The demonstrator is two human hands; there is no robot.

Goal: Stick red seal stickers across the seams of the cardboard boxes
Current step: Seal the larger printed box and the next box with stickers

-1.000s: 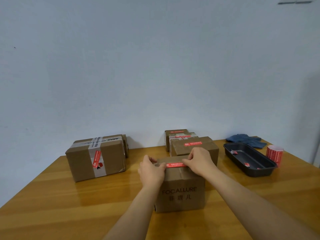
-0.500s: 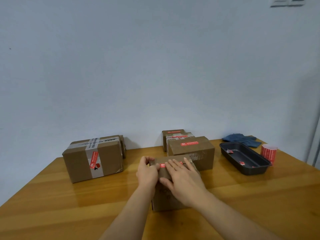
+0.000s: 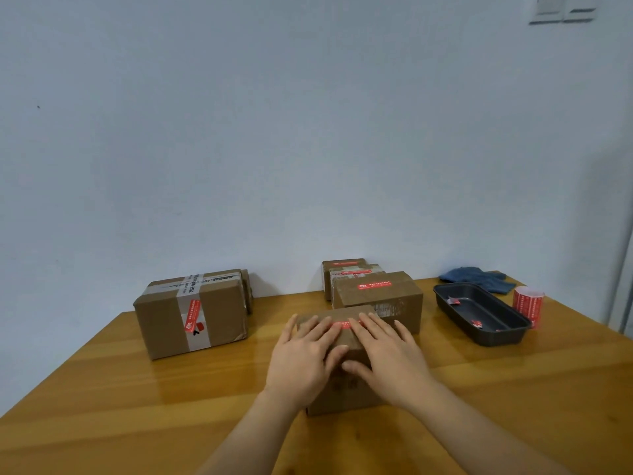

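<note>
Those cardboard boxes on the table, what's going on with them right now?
A person is sealing them with red stickers. Both hands, the left hand and the right hand, lie flat with straight fingers on top of the nearest box, pressing down a red sticker that shows between the fingers. The large box on the left and the boxes behind already carry red stickers. A sticker roll stands beside a black tray on the right.

A black tray (image 3: 445, 301) sits on the wooden table (image 3: 102, 389) at the right, a blue cloth (image 3: 476, 276) behind it near the wall (image 3: 308, 132).
</note>
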